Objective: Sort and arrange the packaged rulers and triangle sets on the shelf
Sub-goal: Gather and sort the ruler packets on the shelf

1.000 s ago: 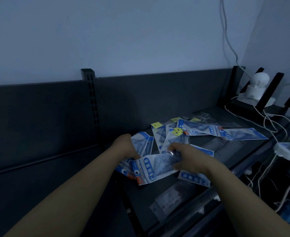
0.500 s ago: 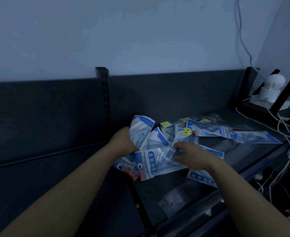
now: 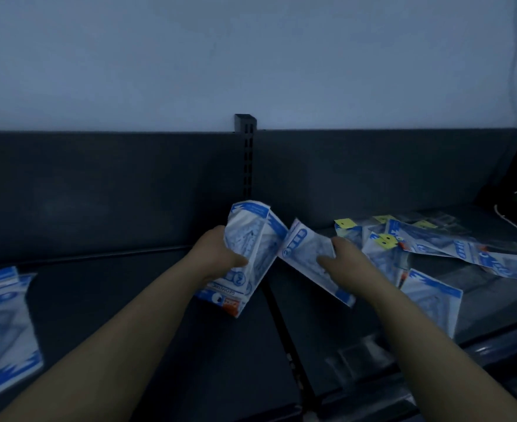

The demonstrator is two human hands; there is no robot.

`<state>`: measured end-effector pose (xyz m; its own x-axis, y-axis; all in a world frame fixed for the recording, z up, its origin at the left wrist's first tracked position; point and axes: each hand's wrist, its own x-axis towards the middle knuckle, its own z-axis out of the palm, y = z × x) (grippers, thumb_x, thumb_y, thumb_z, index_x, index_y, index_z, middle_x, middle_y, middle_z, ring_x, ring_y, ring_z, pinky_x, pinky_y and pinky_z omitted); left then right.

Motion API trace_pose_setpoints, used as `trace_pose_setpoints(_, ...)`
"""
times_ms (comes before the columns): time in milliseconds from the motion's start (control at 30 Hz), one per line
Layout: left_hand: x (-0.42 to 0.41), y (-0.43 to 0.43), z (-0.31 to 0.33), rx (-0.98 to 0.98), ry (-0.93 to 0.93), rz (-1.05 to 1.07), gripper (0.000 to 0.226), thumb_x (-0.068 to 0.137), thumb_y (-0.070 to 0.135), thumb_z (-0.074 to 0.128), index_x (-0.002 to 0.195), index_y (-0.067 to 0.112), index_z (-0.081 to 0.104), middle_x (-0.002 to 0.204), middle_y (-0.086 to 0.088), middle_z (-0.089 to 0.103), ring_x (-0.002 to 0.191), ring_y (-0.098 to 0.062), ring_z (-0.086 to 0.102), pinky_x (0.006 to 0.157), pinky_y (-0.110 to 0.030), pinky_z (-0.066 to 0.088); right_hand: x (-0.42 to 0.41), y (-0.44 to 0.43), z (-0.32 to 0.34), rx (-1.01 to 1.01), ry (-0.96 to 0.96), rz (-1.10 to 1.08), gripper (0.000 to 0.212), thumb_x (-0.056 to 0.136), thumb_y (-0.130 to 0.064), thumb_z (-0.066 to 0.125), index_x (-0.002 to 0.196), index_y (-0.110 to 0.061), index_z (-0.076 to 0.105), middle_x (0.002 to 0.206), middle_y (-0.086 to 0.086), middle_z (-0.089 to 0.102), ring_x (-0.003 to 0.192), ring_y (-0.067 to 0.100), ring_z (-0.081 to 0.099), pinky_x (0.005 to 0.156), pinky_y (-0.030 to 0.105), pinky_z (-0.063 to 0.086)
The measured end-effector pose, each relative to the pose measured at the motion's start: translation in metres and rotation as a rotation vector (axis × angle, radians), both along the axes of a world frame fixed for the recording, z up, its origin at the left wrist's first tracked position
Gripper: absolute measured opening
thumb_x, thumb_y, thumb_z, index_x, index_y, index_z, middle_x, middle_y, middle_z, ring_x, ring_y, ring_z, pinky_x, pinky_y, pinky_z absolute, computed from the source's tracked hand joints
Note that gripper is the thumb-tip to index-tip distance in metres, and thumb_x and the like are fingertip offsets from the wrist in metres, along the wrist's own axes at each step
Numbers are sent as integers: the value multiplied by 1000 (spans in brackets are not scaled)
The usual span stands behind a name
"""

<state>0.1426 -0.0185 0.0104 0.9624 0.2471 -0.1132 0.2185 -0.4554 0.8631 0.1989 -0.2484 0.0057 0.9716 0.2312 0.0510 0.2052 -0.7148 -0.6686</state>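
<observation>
While your left grip [image 3: 218, 257] curls round a bunch of packaged sets [image 3: 251, 239], held upright just above the shelf [image 3: 147, 287], your right grip [image 3: 348, 264] pinches a single packet [image 3: 306, 251] tilted just beside that bunch. Loose packets [image 3: 434, 248] lie scattered on the shelf at right; a flat stack [image 3: 1, 324] lies at far left.
</observation>
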Motion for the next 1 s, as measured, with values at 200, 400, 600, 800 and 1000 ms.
trace_pose_setpoints(200,-48,33,8,-145,-47,129,18,87,3,56,99,17,55,99,-8,65,86,-19,64,72,-32,54,-26,56,5,260,1,58,11,89,-10,52,100,-11,53,93,-1,58,81,11,54,56,18,36)
trace_pose_setpoints(400,-114,85,12,-170,-119,268,30,84,4,63,109,15,49,104,-4,63,89,-16,62,67,-30,53,-72,134,11,357,107,228,11,86,-10,61,96,-14,57,93,-1,65,79,7,61,57,21,46)
trace_pose_setpoints(600,-194,152,21,-90,-182,455,26,88,12,66,104,20,46,93,3,59,80,-13,60,58,-24,47,-131,217,16,357,150,339,10,84,-13,66,89,-17,57,90,-1,67,76,9,64,53,20,46)
trace_pose_setpoints(800,-264,219,19,137,-142,596,25,88,20,67,105,18,49,88,7,56,72,-7,55,53,-20,39,-188,299,2,378,196,390,19,84,-17,67,99,-12,56,96,2,65,79,11,63,55,23,45)
trace_pose_setpoints(1000,-301,263,7,305,-43,642,20,86,23,68,99,18,54,98,-2,63,81,-17,60,62,-28,43,-221,349,-18,347,182,380,21,88,-18,62,104,-15,48,98,-2,58,76,4,55,55,20,42)
